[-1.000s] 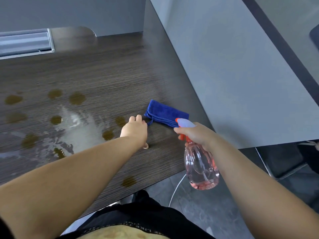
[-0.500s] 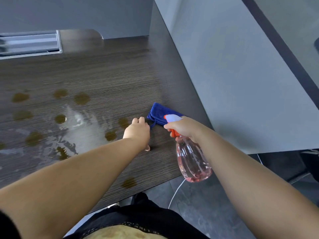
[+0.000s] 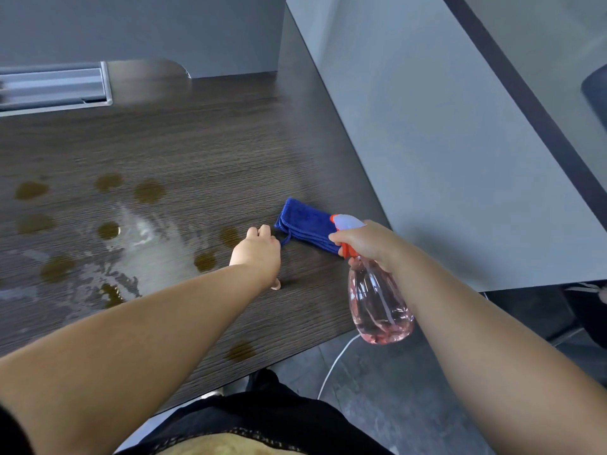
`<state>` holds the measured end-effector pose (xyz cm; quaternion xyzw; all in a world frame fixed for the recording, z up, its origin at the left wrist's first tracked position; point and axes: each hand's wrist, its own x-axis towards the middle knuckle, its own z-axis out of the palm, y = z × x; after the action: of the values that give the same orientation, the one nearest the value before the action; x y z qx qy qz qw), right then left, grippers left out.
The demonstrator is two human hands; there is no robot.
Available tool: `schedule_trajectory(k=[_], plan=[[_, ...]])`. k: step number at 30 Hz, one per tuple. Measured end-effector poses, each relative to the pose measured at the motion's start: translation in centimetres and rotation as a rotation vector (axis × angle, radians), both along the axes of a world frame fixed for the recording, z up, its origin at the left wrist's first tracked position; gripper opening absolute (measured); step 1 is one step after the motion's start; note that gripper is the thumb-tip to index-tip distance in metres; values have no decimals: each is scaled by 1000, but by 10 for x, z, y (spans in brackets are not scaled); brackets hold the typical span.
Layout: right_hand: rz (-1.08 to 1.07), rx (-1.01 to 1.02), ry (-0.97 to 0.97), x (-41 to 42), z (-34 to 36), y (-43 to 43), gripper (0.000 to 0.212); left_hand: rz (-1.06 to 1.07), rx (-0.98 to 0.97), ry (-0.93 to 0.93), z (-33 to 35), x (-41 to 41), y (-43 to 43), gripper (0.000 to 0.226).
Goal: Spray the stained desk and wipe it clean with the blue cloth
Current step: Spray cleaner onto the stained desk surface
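The dark wood desk [image 3: 210,152] carries several brown stains [image 3: 149,191] and a wet sprayed patch [image 3: 141,238] on its left half. A folded blue cloth [image 3: 303,221] lies near the desk's right side. My left hand [image 3: 258,252] rests on the desk just left of the cloth, its thumb on the surface and its fingertips short of the cloth's edge. My right hand [image 3: 368,241] grips the neck of a clear pink spray bottle [image 3: 377,303] with a white and red head. The bottle hangs over the desk's front right corner and covers part of the cloth.
A grey partition wall [image 3: 443,159] rises along the desk's right edge. A metal cable tray [image 3: 56,90] sits at the back left. One more stain [image 3: 241,351] lies near the front edge. A white cable [image 3: 331,366] runs over the dark floor below.
My right hand has carried the spray bottle left and forward, so it now overlaps the cloth. My left hand has stayed just left of the cloth.
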<state>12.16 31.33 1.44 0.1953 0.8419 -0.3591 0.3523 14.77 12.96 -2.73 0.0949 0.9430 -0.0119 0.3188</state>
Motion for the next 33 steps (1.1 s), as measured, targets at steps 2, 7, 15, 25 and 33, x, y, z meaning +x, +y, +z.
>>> schedule_trajectory(k=[2,7,15,25,33], plan=[[-12,-24,11,-3,0,-3,38,-7,-6,4,0,0,0,84],[-53,-39,31,-1,0,6,39,14,1,-6,0,0,1,80],[-113,-33,-39,18,-3,38,40,-38,-63,-13,4,-6,2,63],[-85,-46,-95,28,-5,38,40,37,18,4,13,-41,-9,21],[-41,-77,-22,24,-2,38,52,198,253,103,15,-69,3,54]])
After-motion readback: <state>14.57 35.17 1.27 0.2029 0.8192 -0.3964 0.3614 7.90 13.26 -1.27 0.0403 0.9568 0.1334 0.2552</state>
